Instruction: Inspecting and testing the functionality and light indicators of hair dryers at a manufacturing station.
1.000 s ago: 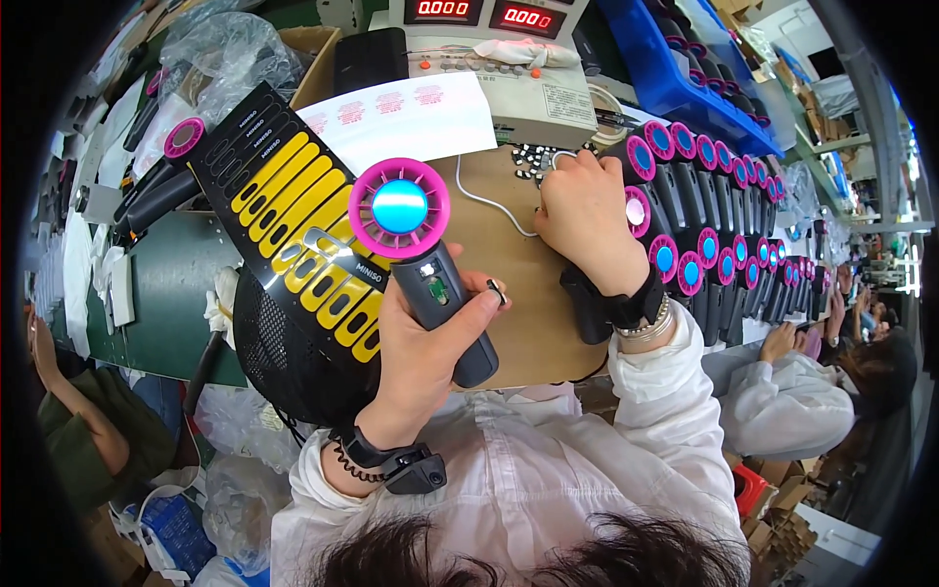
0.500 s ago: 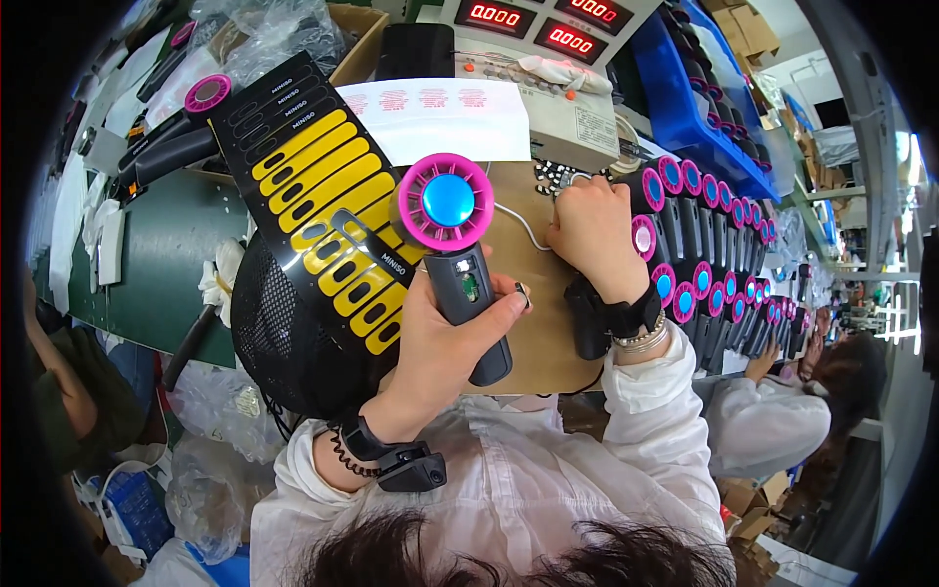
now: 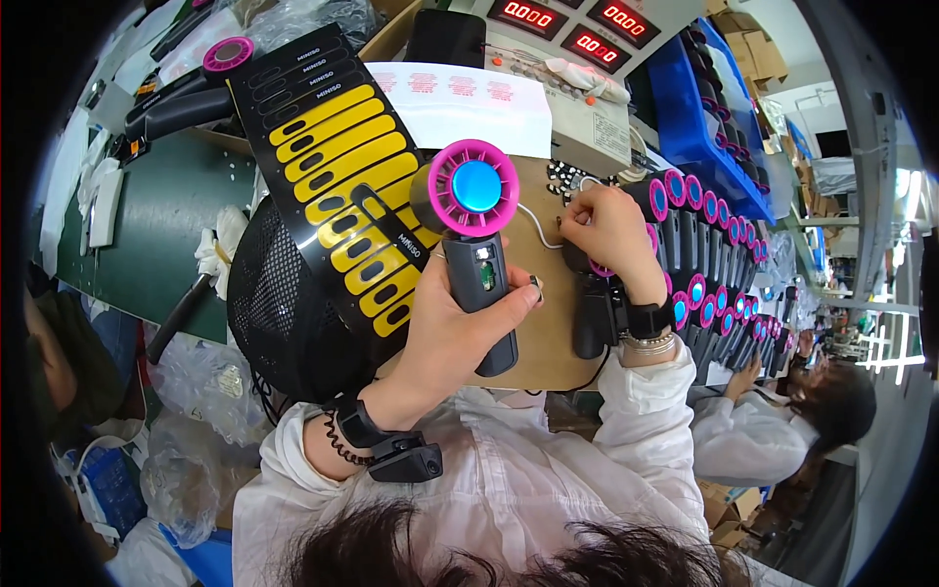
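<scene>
My left hand (image 3: 448, 328) is wrapped round the dark grey handle of a handheld fan (image 3: 472, 186), held upright. Its head has a pink ring and a shiny blue centre; a slot in the handle bares a green circuit board. At my left thumb tip is a small dark piece (image 3: 536, 284), too small to name. My right hand (image 3: 608, 233) hovers beside a pile of small black-and-white parts (image 3: 567, 178), thumb and fingers pinched together. Whatever is between those fingertips cannot be made out. Below the right wrist lies a black fan-like handle (image 3: 589, 321), partly hidden.
A black-and-yellow sticker sheet (image 3: 342, 176) leans over a black mesh bag (image 3: 279, 303) on the left. Behind are a white paper (image 3: 479, 112) and a meter box with red displays (image 3: 592, 137). Rows of fans (image 3: 719, 240) and a blue bin (image 3: 685, 117) fill the right.
The view has shifted slightly. My right hand has drawn back a little from the small parts, its fingertips now pinched in plain sight. My left hand keeps hold of the fan.
</scene>
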The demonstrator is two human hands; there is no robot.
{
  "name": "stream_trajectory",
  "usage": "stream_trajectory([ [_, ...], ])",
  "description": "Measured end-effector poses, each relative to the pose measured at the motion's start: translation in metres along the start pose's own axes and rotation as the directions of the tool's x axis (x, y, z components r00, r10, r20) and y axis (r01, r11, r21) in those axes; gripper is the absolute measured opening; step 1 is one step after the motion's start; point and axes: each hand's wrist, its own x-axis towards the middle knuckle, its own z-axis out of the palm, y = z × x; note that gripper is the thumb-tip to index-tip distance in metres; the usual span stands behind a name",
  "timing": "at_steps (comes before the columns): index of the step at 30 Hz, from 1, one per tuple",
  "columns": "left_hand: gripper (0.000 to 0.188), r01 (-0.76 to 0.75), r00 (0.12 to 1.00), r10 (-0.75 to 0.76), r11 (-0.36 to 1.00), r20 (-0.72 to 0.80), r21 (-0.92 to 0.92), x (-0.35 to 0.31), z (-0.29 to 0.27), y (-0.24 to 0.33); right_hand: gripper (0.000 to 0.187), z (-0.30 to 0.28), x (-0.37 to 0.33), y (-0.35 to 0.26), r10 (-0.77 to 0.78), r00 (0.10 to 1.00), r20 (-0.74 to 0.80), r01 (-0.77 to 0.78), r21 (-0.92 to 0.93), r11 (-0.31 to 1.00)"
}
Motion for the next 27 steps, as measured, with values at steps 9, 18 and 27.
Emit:
stream_trajectory([
  [9,0.042,-0.044,0.999,0.044,0.998,0.013,0.039,0.004,0.006,-0.007,0.005,-0.012,-0.027,-0.007,-0.003,0.997,-0.079,0.043,0.506,0.862],
  [18,0.039,-0.089,0.991,0.071,0.981,0.113,0.17,0.012,0.006,-0.021,0.009,-0.012,-0.062,-0.043,-0.202,0.932,-0.301,0.245,0.114,0.963],
  [27,0.037,-0.038,0.999,0.039,0.98,0.0,0.198,0.011,0.005,-0.034,0.008,0.019,-0.082,-0.044,-0.028,0.959,-0.282,0.107,0.268,0.957],
])
